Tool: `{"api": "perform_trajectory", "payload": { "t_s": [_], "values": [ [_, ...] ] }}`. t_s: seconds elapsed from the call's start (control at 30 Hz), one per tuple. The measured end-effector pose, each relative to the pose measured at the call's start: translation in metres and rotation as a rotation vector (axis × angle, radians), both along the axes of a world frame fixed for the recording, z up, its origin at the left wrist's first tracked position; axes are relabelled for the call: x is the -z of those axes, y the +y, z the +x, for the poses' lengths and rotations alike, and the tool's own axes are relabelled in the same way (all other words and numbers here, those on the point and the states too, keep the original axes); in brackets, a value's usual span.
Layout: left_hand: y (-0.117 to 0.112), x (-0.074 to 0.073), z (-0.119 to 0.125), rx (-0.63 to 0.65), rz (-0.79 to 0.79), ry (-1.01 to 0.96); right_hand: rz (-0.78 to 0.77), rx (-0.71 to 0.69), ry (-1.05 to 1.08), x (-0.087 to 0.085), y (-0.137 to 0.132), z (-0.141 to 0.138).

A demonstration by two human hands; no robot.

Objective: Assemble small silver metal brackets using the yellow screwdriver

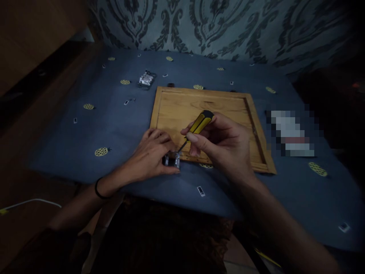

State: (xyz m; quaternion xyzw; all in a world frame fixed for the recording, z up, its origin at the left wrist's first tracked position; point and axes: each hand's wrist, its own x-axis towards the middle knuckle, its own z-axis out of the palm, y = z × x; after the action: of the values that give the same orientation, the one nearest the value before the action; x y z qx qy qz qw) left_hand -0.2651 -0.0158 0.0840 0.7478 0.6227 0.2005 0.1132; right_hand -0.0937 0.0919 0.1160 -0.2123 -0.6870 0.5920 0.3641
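Observation:
My right hand (pixel 222 140) is closed around the handle of a yellow and black screwdriver (pixel 199 125). The tool slants down to the left, its tip at a small shiny metal hinge (pixel 177 160) by the near left corner of a framed wooden panel (pixel 199 108). Thumb and fingers of my left hand (pixel 155 150) pinch the hinge from the left, covering part of it. Whether the tip sits in a screw is too small to tell. The panel lies flat, its raised frame facing up.
More metal hardware (pixel 146 78), seemingly in clear plastic, lies beyond the panel's left corner. Tiny screws (pixel 134 100) are on the blue pineapple-print tablecloth (pixel 119 121). A blurred-out item (pixel 292 133) lies to the right. A patterned curtain or wall (pixel 188 26) bounds the back.

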Motion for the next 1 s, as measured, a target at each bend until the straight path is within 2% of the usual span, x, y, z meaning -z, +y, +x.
{"api": "perform_trajectory", "payload": {
  "t_s": [1.0],
  "values": [
    [0.0009, 0.0025, -0.0004, -0.001, 0.012, 0.003, -0.005, 0.058, 0.047, 0.0029, -0.001, -0.002]
  ]
}}
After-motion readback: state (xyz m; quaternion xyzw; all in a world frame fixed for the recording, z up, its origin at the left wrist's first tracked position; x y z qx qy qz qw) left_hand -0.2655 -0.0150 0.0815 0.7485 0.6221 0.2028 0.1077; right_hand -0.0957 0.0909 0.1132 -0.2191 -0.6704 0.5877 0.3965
